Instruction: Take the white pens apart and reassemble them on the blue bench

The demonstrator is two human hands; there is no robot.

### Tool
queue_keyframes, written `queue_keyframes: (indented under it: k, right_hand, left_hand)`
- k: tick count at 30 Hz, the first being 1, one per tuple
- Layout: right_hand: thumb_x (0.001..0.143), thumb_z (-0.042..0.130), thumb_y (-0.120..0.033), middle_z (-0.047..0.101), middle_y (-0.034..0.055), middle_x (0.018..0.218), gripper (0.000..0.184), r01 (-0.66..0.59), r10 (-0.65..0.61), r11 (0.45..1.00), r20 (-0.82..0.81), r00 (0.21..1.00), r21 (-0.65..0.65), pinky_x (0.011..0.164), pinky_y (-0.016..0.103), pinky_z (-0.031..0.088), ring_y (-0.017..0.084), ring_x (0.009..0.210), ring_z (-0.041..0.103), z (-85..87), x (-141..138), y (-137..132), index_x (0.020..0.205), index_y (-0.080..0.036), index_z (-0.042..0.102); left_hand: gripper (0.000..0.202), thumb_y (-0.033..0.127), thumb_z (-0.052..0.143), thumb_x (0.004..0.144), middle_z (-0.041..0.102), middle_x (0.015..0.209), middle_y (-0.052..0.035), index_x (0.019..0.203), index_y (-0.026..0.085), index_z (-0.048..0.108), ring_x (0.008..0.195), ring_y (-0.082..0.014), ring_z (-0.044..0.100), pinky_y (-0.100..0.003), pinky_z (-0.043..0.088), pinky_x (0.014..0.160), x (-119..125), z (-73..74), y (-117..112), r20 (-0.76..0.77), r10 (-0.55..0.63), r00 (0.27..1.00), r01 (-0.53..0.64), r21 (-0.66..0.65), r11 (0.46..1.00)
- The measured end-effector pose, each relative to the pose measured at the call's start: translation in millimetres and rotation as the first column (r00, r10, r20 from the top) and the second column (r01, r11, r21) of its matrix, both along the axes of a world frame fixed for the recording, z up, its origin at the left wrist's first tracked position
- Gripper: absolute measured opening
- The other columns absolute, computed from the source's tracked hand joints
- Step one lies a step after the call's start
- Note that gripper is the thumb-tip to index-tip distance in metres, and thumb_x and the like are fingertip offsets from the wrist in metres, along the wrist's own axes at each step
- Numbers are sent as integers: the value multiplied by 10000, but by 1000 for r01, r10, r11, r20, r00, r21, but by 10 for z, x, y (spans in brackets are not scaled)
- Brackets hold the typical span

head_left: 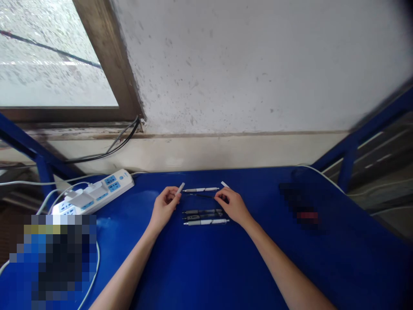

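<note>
My left hand (165, 206) grips a small white piece (180, 187) that sticks out above its fingers. My right hand (232, 206) pinches a similar white piece (225, 184) at its top. A thin dark rod (200, 196), possibly a pen refill, spans the gap between my hands, though its ends are hidden by my fingers. Just beyond it lies a white pen (200, 189). Nearer me, between my hands, lie two dark pens (202, 211) (202, 217) and another white pen (206, 221), side by side.
The blue tabletop (193, 267) holds a white and blue power strip (93, 191) at the left, with white cables running from it. Pixelated blurred objects (53, 262) (300, 202) sit at the near left and right. A concrete wall (226, 64) and window (54, 56) stand behind.
</note>
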State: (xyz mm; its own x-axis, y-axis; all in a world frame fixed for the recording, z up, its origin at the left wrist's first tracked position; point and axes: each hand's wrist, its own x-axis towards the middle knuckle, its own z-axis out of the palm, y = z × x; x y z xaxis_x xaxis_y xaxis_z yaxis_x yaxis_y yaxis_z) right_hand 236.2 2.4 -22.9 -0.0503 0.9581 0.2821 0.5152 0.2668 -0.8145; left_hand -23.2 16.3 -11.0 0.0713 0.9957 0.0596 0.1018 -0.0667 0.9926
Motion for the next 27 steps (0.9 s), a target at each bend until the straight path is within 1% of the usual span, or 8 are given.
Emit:
queue_keyframes:
  k: [2, 5, 8, 16, 19, 21, 24, 27]
  right_hand:
    - [810, 610, -346, 641, 31, 736, 142, 26, -29, 999, -73, 997, -46, 645, 325, 408, 200, 651, 547, 19, -9, -5, 743, -245, 685]
    - [798, 623, -382, 670, 32, 755, 166, 52, -71, 992, -177, 982, -111, 644, 319, 407, 211, 674, 566, 53, -25, -12, 757, -236, 690]
    - [808, 609, -384, 673, 28, 764, 177, 36, -63, 990, -201, 978, -136, 658, 319, 409, 209, 692, 574, 67, -36, -17, 763, -232, 686]
    - [843, 575, -362, 674, 26, 781, 179, 22, -36, 992, -121, 992, -120, 633, 301, 414, 189, 668, 570, 21, -25, -12, 796, -222, 676]
    - [858, 558, -346, 669, 25, 776, 176, 20, -24, 997, -53, 998, -81, 620, 287, 417, 179, 655, 569, 32, 1, -15, 813, -213, 664]
    - [865, 545, -325, 661, 23, 764, 167, 18, -18, 998, -2, 1000, -56, 623, 280, 421, 173, 651, 572, 47, 28, -20, 810, -208, 651]
    - [873, 526, -290, 654, 21, 762, 155, 6, -3, 999, 81, 997, -41, 633, 277, 425, 167, 650, 576, 63, 77, -28, 796, -207, 631]
    - [877, 514, -274, 651, 22, 767, 149, 3, 3, 999, 133, 991, -45, 638, 278, 427, 167, 659, 583, 58, 115, -31, 794, -208, 619]
  left_hand:
    - [348, 468, 678, 766, 538, 626, 35, 936, 177, 588, 513, -86, 462, -188, 366, 477, 2, -2, 4, 28, 11, 1000, -11, -1, 1000]
    - [339, 473, 652, 788, 539, 623, 32, 925, 169, 588, 506, -83, 454, -190, 351, 474, 8, 8, -1, 7, 8, 1000, -8, -15, 1000]
    - [359, 491, 626, 805, 550, 629, 23, 949, 163, 609, 508, -88, 462, -199, 351, 481, 14, 22, -12, -28, 1, 1000, -1, -20, 1000]
    - [351, 474, 599, 829, 561, 648, 13, 981, 158, 616, 523, -93, 476, -202, 359, 491, 10, 2, -11, -61, -12, 998, 11, -7, 1000]
    - [318, 460, 589, 838, 558, 647, 18, 953, 163, 599, 527, -94, 481, -200, 362, 493, 18, 5, -18, -53, 8, 999, -8, 12, 1000]
    - [285, 442, 588, 841, 583, 678, 8, 915, 166, 590, 569, -104, 512, -206, 388, 530, 30, 10, -31, -59, 21, 998, -18, 45, 999]
    - [239, 405, 567, 860, 636, 736, -14, 890, 169, 593, 643, -125, 558, -218, 408, 591, 48, 15, -58, -133, -4, 991, 17, 97, 995]
    - [210, 373, 540, 878, 671, 756, -18, 900, 175, 606, 637, -129, 562, -221, 390, 583, 57, 18, -80, -217, -46, 975, 72, 115, 991]
